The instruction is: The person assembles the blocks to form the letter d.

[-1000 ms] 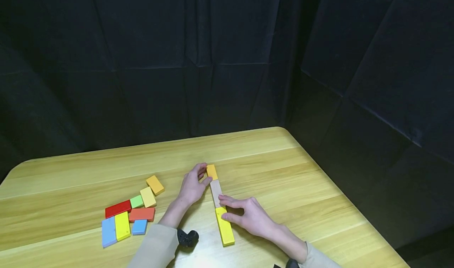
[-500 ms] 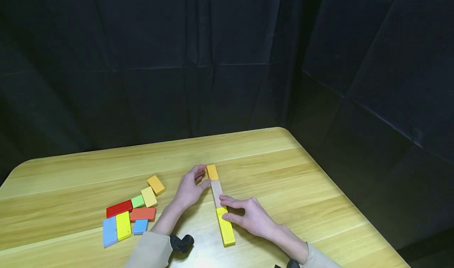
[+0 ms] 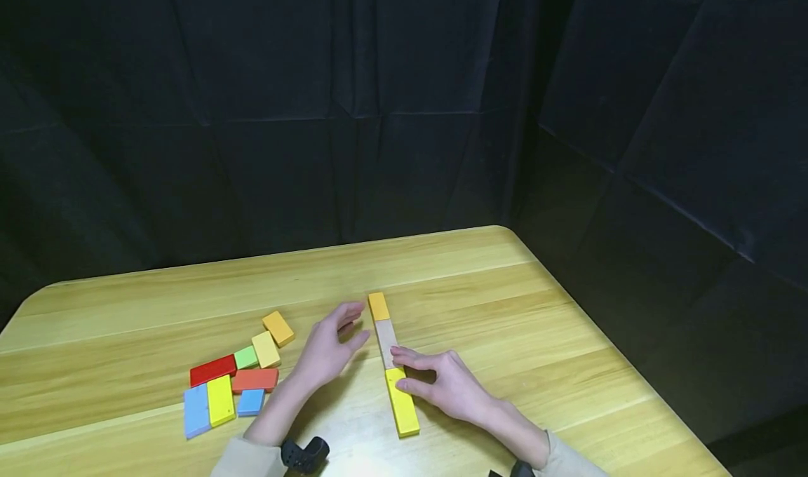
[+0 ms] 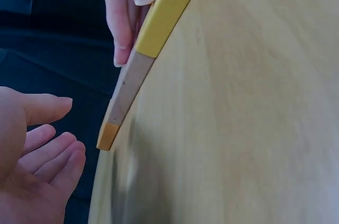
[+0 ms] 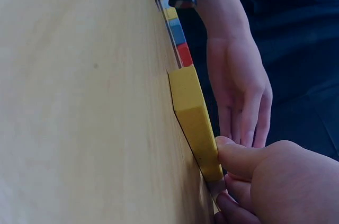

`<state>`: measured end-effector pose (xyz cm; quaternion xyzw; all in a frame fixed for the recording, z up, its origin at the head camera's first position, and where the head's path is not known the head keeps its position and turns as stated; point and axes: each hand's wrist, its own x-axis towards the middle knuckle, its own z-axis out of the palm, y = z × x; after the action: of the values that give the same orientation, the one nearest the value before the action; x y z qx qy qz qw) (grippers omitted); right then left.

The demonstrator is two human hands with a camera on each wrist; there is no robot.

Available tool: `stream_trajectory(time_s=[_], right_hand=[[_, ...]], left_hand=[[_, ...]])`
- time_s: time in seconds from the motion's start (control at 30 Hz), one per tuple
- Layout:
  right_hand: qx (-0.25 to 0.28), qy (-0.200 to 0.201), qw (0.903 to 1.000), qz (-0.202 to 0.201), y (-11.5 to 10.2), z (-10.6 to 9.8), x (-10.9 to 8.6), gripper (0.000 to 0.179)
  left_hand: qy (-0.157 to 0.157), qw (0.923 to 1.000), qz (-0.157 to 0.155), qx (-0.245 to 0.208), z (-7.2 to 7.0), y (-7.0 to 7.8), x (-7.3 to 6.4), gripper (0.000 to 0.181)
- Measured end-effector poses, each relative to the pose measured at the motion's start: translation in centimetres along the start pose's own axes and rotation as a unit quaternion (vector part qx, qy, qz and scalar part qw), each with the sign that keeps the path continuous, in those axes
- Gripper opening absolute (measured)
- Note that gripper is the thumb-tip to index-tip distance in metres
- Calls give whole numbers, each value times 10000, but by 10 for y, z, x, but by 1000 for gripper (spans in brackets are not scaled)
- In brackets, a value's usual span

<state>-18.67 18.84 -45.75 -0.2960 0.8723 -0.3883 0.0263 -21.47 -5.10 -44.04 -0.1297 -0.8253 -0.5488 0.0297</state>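
A straight row of three flat blocks lies on the table: an orange block at the far end, a pale wooden block in the middle, a long yellow block nearest. My right hand rests on the row, thumb on the yellow block and fingertips at the pale one. The right wrist view shows that thumb at the yellow block's edge. To the left of the orange block, my left hand hovers with relaxed fingers, holding nothing. In the left wrist view a gap separates its fingers from the orange block.
Left of my left arm lies a group of blocks: red, green, cream, orange, orange-red, yellow, and two blue ones. Dark curtains hang beyond the wooden table's edges.
My left hand has drawn back from the orange block, toward the left and nearer to me. The right hand and the row stay in place.
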Motion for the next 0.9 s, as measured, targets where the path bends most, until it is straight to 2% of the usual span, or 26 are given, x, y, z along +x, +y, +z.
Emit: stream_trajectory(time_s=[0.2,0.47,0.9], right_hand=[[-19,16,10000,-8,0,0,0,44],[-3,40,10000,-87,-2,0,0,44],[5,39,10000,-4,-1,0,0,45]], left_hand=[[-12,9999,-9,136,-9,4,-12,47],[-36,9996,-169,233,-25,5,-29,49],[187,9969,-212,732,-56,-2,-47,52]])
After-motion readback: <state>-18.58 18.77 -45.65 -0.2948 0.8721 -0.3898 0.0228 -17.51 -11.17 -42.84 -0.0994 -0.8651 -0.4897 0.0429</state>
